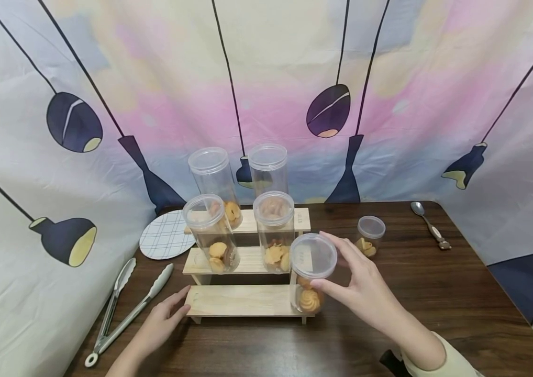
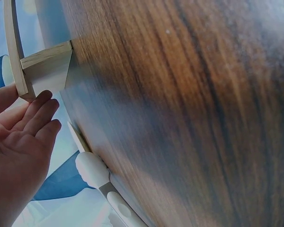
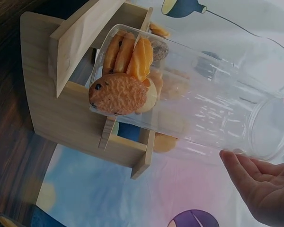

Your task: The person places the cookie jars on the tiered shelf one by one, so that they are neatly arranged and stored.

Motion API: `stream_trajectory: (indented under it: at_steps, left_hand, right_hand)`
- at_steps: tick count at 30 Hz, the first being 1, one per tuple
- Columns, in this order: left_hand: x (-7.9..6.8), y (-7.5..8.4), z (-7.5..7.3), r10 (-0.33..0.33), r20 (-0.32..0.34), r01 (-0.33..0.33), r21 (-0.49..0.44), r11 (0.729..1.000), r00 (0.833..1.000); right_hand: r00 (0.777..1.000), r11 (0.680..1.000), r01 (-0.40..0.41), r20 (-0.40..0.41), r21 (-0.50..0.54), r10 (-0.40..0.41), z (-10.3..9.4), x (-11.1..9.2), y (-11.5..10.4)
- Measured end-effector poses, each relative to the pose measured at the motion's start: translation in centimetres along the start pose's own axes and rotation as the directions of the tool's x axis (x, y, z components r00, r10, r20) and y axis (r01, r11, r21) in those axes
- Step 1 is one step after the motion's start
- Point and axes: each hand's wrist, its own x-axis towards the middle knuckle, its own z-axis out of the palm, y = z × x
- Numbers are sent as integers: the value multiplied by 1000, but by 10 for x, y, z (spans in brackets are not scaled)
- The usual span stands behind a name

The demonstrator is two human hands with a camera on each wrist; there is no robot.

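Observation:
A clear lidded cookie jar [image 1: 312, 285] is held by my right hand [image 1: 365, 285], its thumb and fingers around the jar's upper part near the lid. Cookies [image 3: 120, 85] fill the bottom of this jar. It stands at or just over the right end of the lowest step of a three-step wooden display stand [image 1: 238, 301]; I cannot tell whether its base touches. My left hand [image 1: 160, 322] pinches the left end of that step, thumb [image 2: 2, 98] on one side and fingers on the other. Two similar jars [image 1: 217, 248] occupy the middle step and two more [image 1: 214, 175] the top step.
A small lidded cup of snacks [image 1: 371, 233] sits right of the stand, with a spoon [image 1: 429, 225] farther right. Metal tongs with pale tips [image 1: 122, 319] lie left, below a checked round mat [image 1: 167, 235]. A patterned cloth [image 1: 266, 78] hangs behind the brown table [image 1: 417, 298].

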Motion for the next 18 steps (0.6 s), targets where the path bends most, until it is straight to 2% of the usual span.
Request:
stream_trajectory:
  at_steps: [18]
  left_hand:
    - [0, 2, 0, 8, -9, -8, 7, 1000, 1000]
  right_hand:
    - [995, 984, 53, 71, 171, -66, 17, 6, -10]
